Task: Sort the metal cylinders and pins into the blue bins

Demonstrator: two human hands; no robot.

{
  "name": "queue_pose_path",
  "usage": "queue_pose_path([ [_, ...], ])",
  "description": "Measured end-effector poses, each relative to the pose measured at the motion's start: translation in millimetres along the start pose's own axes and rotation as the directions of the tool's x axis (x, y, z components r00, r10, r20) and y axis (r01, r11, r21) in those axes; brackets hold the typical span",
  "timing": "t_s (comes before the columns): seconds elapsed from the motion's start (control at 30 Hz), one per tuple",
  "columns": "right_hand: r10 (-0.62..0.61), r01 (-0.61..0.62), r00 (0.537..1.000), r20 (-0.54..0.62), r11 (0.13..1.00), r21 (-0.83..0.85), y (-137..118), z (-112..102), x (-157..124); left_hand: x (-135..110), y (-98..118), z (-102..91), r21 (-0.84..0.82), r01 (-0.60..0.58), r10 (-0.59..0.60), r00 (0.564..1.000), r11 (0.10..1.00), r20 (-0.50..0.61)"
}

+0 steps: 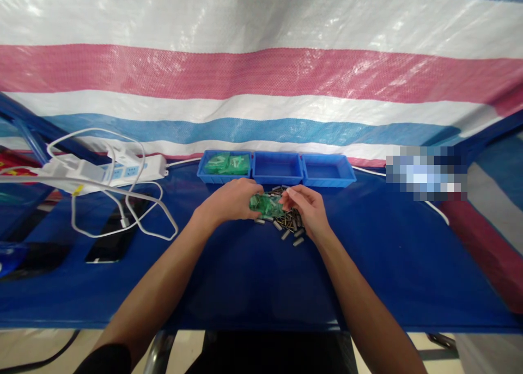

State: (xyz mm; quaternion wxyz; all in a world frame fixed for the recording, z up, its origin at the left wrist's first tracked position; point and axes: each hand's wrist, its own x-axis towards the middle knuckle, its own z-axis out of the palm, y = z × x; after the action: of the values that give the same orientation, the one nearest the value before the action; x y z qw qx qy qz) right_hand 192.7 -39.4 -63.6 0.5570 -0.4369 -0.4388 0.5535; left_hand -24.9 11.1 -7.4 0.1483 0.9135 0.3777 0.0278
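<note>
My left hand (237,198) is closed on the left end of a crinkled green plastic bag (267,205), held just over the table. At the bag's right end is my right hand (307,206), its fingertips pinched together; what is between them, if anything, is too small to make out. Under and beside the bag lies a pile of small metal pins (289,221), some dark grey and some brassy. A few short grey cylinders (298,241) lie loose at the pile's near edge. The bag and right hand hide part of the pile.
Behind the hands stand three blue bins in a row: a left bin (201,172) with green bags (227,163), a middle bin (278,178) and a right bin (330,181). Leftward are a white power strip (153,167), looped white cables (141,230) and a black phone (108,246).
</note>
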Motion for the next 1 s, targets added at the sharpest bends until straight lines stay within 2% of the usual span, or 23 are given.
queue_pose_path([
  [0.17, -0.007, 0.007, 1.000, 0.011, 1.000, 0.008, 1, -1, 0, 1, 2, 1.3, 0.023, 0.026, -0.025, 0.999, 0.999, -0.048],
  [0.33, -0.027, 0.027, 1.000, 0.009, 0.999, -0.043, 2, -3, 0, 3, -13, 1.2, -0.007, 0.047, -0.048, 0.989, 0.999, -0.137],
  [0.43, -0.064, 0.064, 0.998, 0.005, 0.993, -0.094, 2, -1, 0, 0, -17, -4.4, -0.136, 0.034, -0.068, 0.964, 0.990, -0.257],
  [0.5, -0.083, 0.081, 0.996, -0.010, 0.990, -0.118, 1, 1, -1, -1, -12, -8.4, -0.317, 0.013, -0.119, 0.941, 0.948, -0.318],
  [0.53, -0.085, 0.083, 0.996, -0.015, 0.990, -0.118, 1, 2, -1, -1, -8, -9.9, -0.425, -0.001, -0.148, 0.936, 0.905, -0.318],
  [0.6, -0.071, 0.069, 0.997, -0.015, 0.993, -0.095, -1, 5, -2, -1, 2, -11.3, -0.620, -0.020, -0.171, 0.954, 0.784, -0.247],
  [0.7, -0.039, 0.039, 0.999, 0.001, 0.996, -0.074, -2, 5, -3, 3, 14, -9.1, -0.773, -0.015, -0.144, 0.980, 0.635, -0.137],
  [0.77, -0.047, 0.046, 0.999, 0.000, 0.994, -0.100, -3, 4, -3, 5, 16, -5.8, -0.800, -0.002, -0.149, 0.982, 0.600, -0.114],
  [1.0, -0.073, 0.067, 0.997, -0.040, 0.989, -0.130, -1, 2, -1, 7, 9, 1.5, -0.809, 0.037, -0.192, 0.977, 0.586, -0.095],
])
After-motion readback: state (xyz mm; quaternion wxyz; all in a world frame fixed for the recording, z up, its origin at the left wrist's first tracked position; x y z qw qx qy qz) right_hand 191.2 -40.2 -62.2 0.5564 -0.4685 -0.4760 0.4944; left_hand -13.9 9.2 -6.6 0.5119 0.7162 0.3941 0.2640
